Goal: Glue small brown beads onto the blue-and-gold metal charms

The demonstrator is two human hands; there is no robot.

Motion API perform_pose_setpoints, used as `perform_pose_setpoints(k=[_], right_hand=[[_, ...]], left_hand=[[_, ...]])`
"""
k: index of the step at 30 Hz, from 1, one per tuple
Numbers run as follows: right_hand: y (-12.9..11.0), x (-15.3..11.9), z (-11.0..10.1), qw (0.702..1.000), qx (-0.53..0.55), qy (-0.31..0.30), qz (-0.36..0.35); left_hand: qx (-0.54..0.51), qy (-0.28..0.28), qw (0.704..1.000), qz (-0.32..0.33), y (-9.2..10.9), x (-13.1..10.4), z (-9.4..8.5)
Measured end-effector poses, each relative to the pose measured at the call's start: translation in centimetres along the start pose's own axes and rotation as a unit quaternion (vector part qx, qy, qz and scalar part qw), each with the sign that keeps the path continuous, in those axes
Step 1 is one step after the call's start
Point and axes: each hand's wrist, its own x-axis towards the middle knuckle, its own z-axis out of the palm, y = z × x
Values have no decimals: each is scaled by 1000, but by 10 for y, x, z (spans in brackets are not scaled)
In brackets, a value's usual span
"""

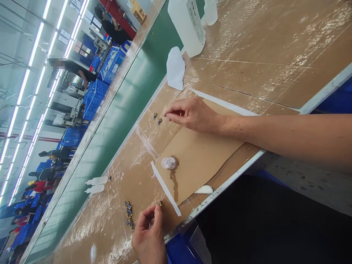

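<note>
At the bottom of the head view, my left hand (pixel 150 234) is closed in a pinch. A tiny blue-and-gold piece (pixel 160 203) shows at its fingertips, too small to name exactly. My right hand (pixel 189 113) hovers over the far side of a brown paper sheet (pixel 209 146), thumb and forefinger nearly together; anything between them cannot be made out. Close to those fingertips lie two similar tiny pieces (pixel 157 118). Several more small blue-and-gold pieces (pixel 128 215) form a row beyond my left hand. A small clear cup (pixel 169 162) stands on the paper, beside a wet streak.
White tape strips (pixel 166 189) border the paper. Two white squeeze bottles (pixel 96 184) lie at the far left. A large translucent bottle (pixel 189 29) and a white cloth (pixel 176 69) are at the back. A green partition (pixel 132 95) runs behind; people and blue crates (pixel 95 97) are beyond.
</note>
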Motion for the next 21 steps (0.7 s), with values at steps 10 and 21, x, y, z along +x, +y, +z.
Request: perform_pose_setpoints(k=[10, 21], right_hand=[[-1, -1, 1, 1000, 1, 7, 3], [-4, 0, -3, 1000, -18, -1, -4]], left_hand=[[38, -9, 999, 16, 0, 2, -2], [67, -35, 996, 46, -4, 12, -2]])
